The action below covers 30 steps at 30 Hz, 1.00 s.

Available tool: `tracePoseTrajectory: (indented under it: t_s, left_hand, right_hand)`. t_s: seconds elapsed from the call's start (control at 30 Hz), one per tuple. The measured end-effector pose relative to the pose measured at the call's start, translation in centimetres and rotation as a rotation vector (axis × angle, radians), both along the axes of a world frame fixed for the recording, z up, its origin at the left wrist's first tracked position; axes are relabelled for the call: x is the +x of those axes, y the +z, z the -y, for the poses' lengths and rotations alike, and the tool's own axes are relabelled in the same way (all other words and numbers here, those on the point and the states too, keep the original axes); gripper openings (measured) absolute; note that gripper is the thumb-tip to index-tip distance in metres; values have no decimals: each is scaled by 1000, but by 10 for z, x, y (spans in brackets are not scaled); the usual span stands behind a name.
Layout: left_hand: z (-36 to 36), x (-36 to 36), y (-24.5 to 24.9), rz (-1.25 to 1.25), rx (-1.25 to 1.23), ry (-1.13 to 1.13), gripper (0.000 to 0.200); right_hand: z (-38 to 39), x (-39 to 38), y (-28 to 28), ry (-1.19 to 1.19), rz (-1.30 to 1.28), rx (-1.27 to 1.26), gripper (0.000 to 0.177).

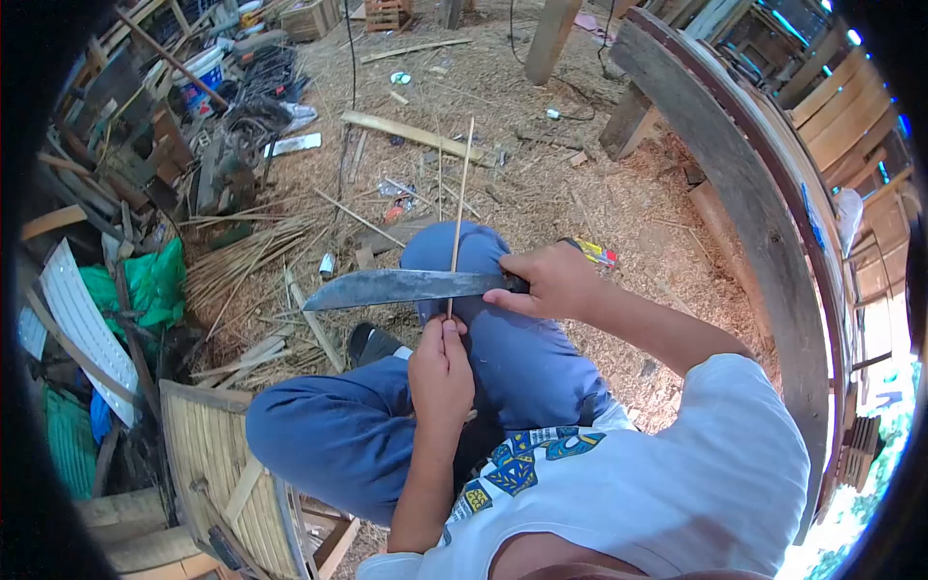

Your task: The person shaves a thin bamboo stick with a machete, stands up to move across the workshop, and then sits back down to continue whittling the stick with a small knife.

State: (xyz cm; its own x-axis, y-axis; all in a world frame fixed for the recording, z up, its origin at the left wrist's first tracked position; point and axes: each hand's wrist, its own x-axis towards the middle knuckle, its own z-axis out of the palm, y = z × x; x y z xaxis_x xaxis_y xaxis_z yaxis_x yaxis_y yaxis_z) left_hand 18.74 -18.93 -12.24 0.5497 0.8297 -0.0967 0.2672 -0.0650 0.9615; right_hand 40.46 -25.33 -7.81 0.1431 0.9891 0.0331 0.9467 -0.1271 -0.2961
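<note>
In my right hand (pixel 551 280) is the dark handle of a machete (pixel 387 287), its broad grey blade pointing left across my knee. My left hand (pixel 442 372) is closed around the lower end of a thin wooden stick (pixel 460 213), which runs up and away over my raised knee. The blade crosses the stick just beyond my left fingertips. Blue trousers (pixel 474 246) lie under both the stick and the blade.
Shavings cover the ground, with a bundle of thin strips (pixel 246 256) at left and a flat board (pixel 416 138) ahead. A heavy wooden beam (pixel 744 184) curves along the right. Beside my left leg stands a slatted wooden piece (pixel 208 445).
</note>
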Motion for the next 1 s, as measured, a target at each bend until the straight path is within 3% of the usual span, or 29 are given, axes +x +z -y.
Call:
tracePoseTrajectory:
  t_s: [0.43,0.63,0.83,0.97,1.0]
  left_hand:
    - [9,-12,4,37,-9,-53,26]
    - [33,-44,13,29,-140,-96,26]
    - [31,-72,25,119,-257,-104,25]
    - [17,-56,65,162,-307,-181,25]
    - [12,-48,78,95,-274,-204,25]
  right_hand:
    - [10,3,-5,-78,-28,45,55]
    - [21,1,3,-271,-29,26,63]
    - [29,26,27,-472,-356,140,67]
    - [15,30,85,-460,-1082,205,60]
    - [8,31,97,-372,-1206,281,46]
